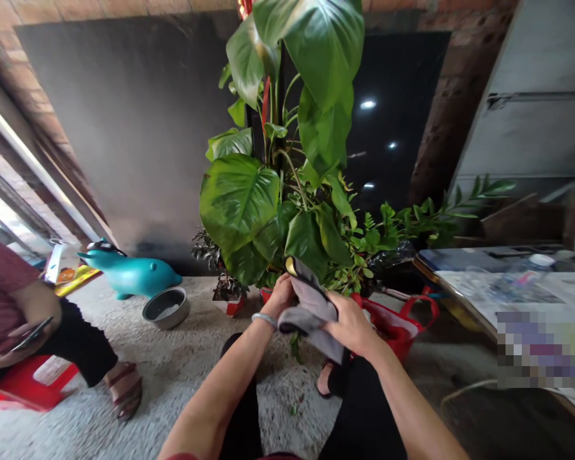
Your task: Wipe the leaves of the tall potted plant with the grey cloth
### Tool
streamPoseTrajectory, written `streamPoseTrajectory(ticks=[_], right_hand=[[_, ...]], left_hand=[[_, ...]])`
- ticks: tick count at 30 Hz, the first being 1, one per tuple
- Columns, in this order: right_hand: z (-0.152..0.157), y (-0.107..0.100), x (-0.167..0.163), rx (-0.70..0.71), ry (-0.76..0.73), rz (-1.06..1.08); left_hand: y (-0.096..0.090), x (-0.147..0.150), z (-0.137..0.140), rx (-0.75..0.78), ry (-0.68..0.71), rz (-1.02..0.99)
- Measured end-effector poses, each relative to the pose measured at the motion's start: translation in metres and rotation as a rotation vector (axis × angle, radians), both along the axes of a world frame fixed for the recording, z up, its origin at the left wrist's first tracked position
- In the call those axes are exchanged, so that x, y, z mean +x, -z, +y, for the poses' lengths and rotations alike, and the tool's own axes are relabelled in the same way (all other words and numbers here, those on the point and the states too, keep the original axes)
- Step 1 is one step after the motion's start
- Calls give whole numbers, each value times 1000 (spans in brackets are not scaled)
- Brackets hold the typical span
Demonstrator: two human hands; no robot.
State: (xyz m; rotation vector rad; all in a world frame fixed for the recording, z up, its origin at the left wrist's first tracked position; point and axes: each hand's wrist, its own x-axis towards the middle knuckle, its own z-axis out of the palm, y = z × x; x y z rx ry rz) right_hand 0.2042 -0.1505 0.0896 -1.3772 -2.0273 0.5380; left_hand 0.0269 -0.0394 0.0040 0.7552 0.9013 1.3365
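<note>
A grey cloth with dark edging hangs folded between my two hands, in front of the large-leaved potted plant. My right hand is closed on the cloth's right side. My left hand, with a bracelet at the wrist, has its fingers closed at the cloth's upper left edge. A small yellow patch shows at the cloth's top end; I cannot make out what it is. Broad green leaves hang just above and behind both hands.
A red bag stands right of my knees, beside a cluttered table with a plastic bottle. To the left are a grey basin, a teal animal toy and a seated person holding a phone. A small pot stands nearby.
</note>
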Motion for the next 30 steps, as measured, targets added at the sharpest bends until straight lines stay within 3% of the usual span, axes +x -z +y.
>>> streamPoseTrajectory(ticks=[3,6,9,11,13,16,18,19,21,24,26,28,30], right_hand=[[-30,3,42,-94,9,179],[-13,-29,78,182,391,272],[32,-60,69,482,684,226],[53,-62,42,464,616,128],[52,-49,15,318,376,8],[16,-17,5,27,-1,-11],[-14,-5,24,-122,-108,106],[-25,-5,37,-153,-99,175],[-35,-17,63,-80,67,306],[-14,-51,75,300,489,443],[12,-67,59,507,649,445],[32,-68,32,484,609,309],[36,-52,6,277,392,111]], left_hand=[[-1,-11,-4,-54,-20,-61],[-5,-10,-9,-70,-9,-60],[-7,3,-11,-54,29,-57],[-7,9,-11,-48,28,-57],[-6,10,-10,-46,6,-52],[-2,0,-8,-43,-30,-48],[0,-9,-8,-48,-61,-43],[1,-13,-9,-51,-79,-43],[3,-15,-11,-58,-93,-51],[3,-6,-14,-59,-44,-77],[3,4,-14,-59,-1,-91],[4,12,-13,-63,19,-103],[7,13,-10,-79,9,-97]])
